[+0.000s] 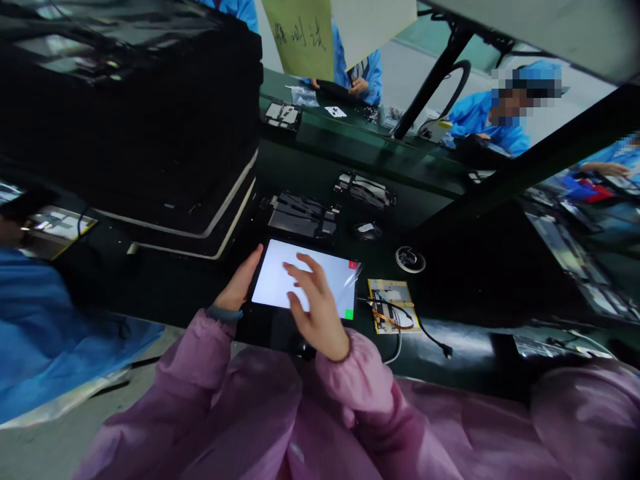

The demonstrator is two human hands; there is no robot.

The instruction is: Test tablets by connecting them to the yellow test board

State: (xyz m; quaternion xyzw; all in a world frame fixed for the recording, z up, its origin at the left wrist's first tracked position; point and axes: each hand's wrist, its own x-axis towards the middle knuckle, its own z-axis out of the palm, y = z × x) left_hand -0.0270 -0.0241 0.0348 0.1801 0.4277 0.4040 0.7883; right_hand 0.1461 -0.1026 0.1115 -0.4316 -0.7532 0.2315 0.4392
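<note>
A black tablet [280, 283] with a lit white screen lies tilted at the near edge of the dark green bench [310, 167]. My left hand [240, 283] grips its left edge, fingers wrapped round the frame. My right hand [313, 303] rests over the screen with fingers spread, fingertips touching the white area. The screen shows a small red square [353, 265] at its top right corner and a green square [349, 314] at its bottom right. Both my sleeves are pink.
A tall stack of black trays [150, 120] stands at left. Dark parts [300, 217], a small board with a cable [390, 303] and a tape roll [410, 259] lie near the tablet. People in blue coats work across the bench and at left.
</note>
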